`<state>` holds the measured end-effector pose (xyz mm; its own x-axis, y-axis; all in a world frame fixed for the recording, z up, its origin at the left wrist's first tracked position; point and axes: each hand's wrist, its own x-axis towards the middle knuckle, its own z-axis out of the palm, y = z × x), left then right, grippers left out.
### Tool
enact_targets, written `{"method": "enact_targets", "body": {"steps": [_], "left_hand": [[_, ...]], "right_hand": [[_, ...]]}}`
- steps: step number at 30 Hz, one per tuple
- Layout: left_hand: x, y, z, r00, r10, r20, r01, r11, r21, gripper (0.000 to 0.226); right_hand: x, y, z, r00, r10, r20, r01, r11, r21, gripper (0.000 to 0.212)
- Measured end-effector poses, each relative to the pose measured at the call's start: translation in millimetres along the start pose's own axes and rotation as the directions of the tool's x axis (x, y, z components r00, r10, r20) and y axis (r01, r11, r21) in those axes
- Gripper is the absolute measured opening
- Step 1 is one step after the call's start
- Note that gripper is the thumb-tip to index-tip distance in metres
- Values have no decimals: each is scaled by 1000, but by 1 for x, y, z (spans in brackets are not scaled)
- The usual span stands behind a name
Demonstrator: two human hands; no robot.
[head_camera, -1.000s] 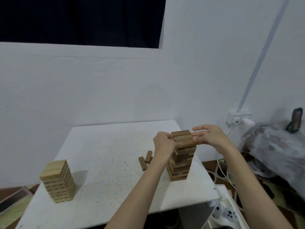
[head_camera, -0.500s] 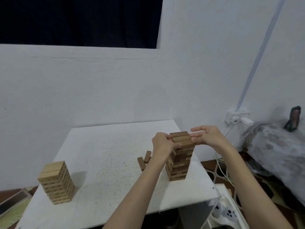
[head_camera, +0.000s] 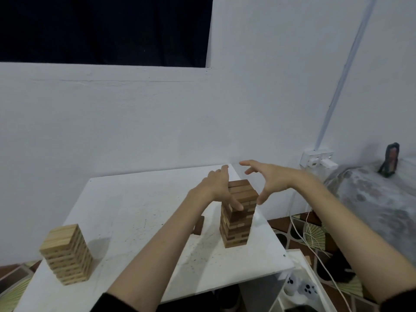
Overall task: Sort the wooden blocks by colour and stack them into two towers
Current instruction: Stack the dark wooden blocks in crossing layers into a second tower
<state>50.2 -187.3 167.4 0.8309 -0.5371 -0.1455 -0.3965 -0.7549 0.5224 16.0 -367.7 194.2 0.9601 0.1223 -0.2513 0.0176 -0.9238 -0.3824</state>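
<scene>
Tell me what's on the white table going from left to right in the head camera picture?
light wooden tower → loose dark block → dark wooden tower

Two block towers (head_camera: 238,212) (head_camera: 66,253), one loose block (head_camera: 199,225), two hands (head_camera: 217,188) (head_camera: 270,179)

I see a matt, speckled white table (head_camera: 139,212) carrying a dark wooden tower (head_camera: 238,219) and a pale, grainy wooden tower (head_camera: 67,255), unvarnished.
</scene>
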Motion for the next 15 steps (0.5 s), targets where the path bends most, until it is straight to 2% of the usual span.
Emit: {"method": "enact_targets", "body": {"steps": [5, 12, 15], "left_hand": [[9, 0, 8, 999, -36, 5, 34, 985, 168, 129], [8, 0, 8, 999, 29, -37, -21, 981, 194, 107], [7, -1, 9, 998, 37, -44, -29, 985, 168, 105]], "right_hand": [[10, -1, 10, 999, 11, 48, -6, 995, -98, 124], [16, -1, 14, 999, -1, 44, 6, 993, -115, 112], [16, 0, 14, 999, -4, 38, 8, 993, -116, 109]]}}
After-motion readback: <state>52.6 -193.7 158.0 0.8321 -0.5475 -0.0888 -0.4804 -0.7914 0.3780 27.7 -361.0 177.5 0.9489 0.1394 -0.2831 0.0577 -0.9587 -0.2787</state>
